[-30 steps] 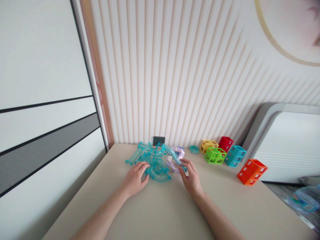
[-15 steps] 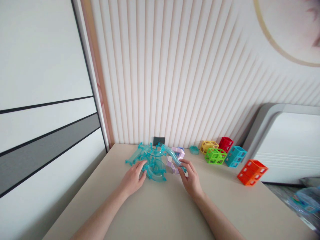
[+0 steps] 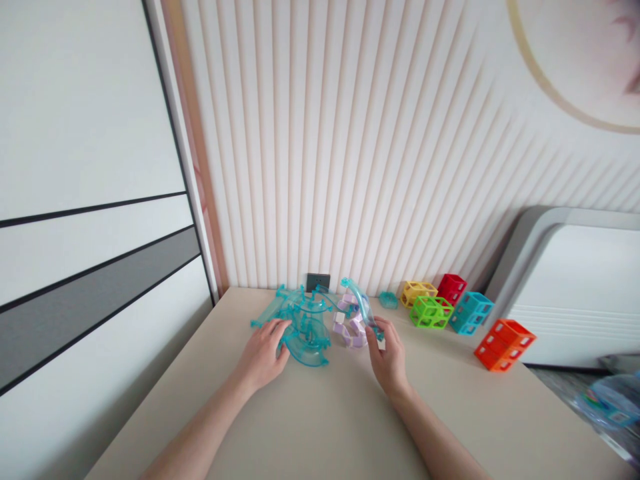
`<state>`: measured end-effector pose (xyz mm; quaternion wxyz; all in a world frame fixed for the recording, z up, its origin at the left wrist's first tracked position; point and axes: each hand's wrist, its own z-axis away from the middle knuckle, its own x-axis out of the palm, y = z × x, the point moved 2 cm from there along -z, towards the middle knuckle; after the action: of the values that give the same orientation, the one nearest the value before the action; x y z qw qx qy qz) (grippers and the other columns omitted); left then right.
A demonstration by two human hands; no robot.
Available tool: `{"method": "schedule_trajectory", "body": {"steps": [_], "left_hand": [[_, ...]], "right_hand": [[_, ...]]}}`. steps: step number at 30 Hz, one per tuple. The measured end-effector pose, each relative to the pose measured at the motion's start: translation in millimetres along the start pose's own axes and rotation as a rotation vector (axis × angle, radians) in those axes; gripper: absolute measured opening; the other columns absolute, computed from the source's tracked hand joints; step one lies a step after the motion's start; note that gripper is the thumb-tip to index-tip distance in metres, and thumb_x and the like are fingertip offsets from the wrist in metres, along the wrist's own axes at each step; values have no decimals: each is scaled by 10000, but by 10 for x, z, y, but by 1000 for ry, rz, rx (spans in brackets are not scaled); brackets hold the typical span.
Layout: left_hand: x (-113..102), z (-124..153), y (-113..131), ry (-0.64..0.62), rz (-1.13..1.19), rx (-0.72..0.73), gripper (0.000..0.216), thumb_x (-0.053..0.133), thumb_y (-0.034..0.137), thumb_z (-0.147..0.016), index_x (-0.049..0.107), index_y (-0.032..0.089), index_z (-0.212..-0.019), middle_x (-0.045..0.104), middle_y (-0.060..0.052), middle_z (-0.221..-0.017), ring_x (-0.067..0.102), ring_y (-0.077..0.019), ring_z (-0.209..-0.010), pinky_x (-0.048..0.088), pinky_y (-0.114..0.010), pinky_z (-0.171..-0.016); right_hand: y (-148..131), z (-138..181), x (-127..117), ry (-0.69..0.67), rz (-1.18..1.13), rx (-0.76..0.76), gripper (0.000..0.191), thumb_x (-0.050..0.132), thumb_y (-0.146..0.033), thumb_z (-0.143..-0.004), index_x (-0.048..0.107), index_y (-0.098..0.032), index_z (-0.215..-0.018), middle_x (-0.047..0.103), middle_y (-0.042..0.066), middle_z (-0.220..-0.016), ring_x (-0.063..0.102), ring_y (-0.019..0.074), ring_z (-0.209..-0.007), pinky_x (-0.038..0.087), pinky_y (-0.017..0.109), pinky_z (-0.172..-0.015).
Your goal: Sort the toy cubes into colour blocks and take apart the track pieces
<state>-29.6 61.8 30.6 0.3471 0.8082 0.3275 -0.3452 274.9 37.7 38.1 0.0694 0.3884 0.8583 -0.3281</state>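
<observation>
Teal track piece (image 3: 362, 303) is in the right hand (image 3: 387, 350), its near end pinched between the thumb and the bent fingers, with only the thickness of the piece parting them. It is a long, narrow, see-through strip, plastic by its look, bowed along its length and ending in small knobbed fittings. Its long axis runs away from the person, from the fingertips up and leftward toward the ribbed wall (image 3: 300, 147), so the free end points at the wall, left of the hand. In the view it passes across the right edge of some lilac pieces (image 3: 352, 327), chunky and opaque, with a white block (image 3: 339, 318) beside them.

The left hand (image 3: 263, 352) lies at the near left edge of a teal heap (image 3: 306, 325), fingers curved and thumb apart from them; whether it grips a piece there I cannot tell. That heap is a tangle of glossy, translucent channels and curved trays, a broad fan-shaped one nearest the person.

All this is on a smooth beige table (image 3: 320, 420). Farther right stand openwork blocks with square windows: yellow (image 3: 419, 292), red (image 3: 452, 289), green (image 3: 431, 312), blue (image 3: 471, 313) and orange (image 3: 504, 344).
</observation>
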Motion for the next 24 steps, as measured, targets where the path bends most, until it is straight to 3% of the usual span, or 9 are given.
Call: {"method": "schedule_trajectory", "body": {"steps": [4, 10, 15, 19, 22, 24], "left_hand": [[-39, -10, 41, 13, -8, 30, 514, 516, 125, -837, 564, 228, -1338, 652, -105, -1249, 625, -292, -1160, 514, -453, -998], [-118, 7, 144, 69, 111, 129, 437, 533, 300, -933, 545, 212, -1360, 645, -131, -1260, 596, -299, -1197, 468, -473, -1064], [5, 130, 270, 31, 426, 90, 437, 521, 409, -964, 558, 231, -1362, 666, -132, -1280, 588, -307, -1243, 446, -496, -1094], [124, 208, 423, 38, 778, -69, 521, 490, 540, -970, 534, 226, -1384, 683, -124, -1273, 633, -286, -1198, 489, -444, -1058], [143, 200, 504, 29, 932, -198, 532, 475, 599, -960, 602, 201, -1288, 713, -117, -1207, 656, -285, -1151, 516, -421, -1019], [139, 176, 507, 24, 989, -243, 525, 464, 615, -958, 638, 189, -1212, 722, -113, -1168, 662, -284, -1122, 531, -412, -989]], "right_hand": [[-42, -11, -34, -6, 18, -69, 126, 526, -300, -991, 625, -235, -1035, 698, 88, -1007, 687, 238, -908, 605, 372, -756], [-281, 44, -8, -202, 67, -427, 165, 601, -202, -951, 653, -270, -1092, 709, 103, -1121, 691, 239, -966, 576, 390, -805], [-503, 101, 26, -312, 128, -662, 268, 610, -163, -947, 669, -293, -1174, 721, 96, -1174, 693, 248, -1017, 558, 419, -857], [-691, 108, 87, -358, 91, -720, 334, 597, -127, -952, 651, -279, -1245, 732, 98, -1177, 699, 236, -1009, 553, 387, -850], [-803, 123, 127, -405, 37, -768, 327, 597, -305, -986, 616, -213, -1300, 737, 127, -1162, 697, 243, -1011, 551, 377, -852], [-818, 145, 126, -444, -8, -824, 445, 476, -486, -1019, 589, -184, -1327, 727, 144, -1180, 684, 250, -1047, 546, 395, -886]]}}
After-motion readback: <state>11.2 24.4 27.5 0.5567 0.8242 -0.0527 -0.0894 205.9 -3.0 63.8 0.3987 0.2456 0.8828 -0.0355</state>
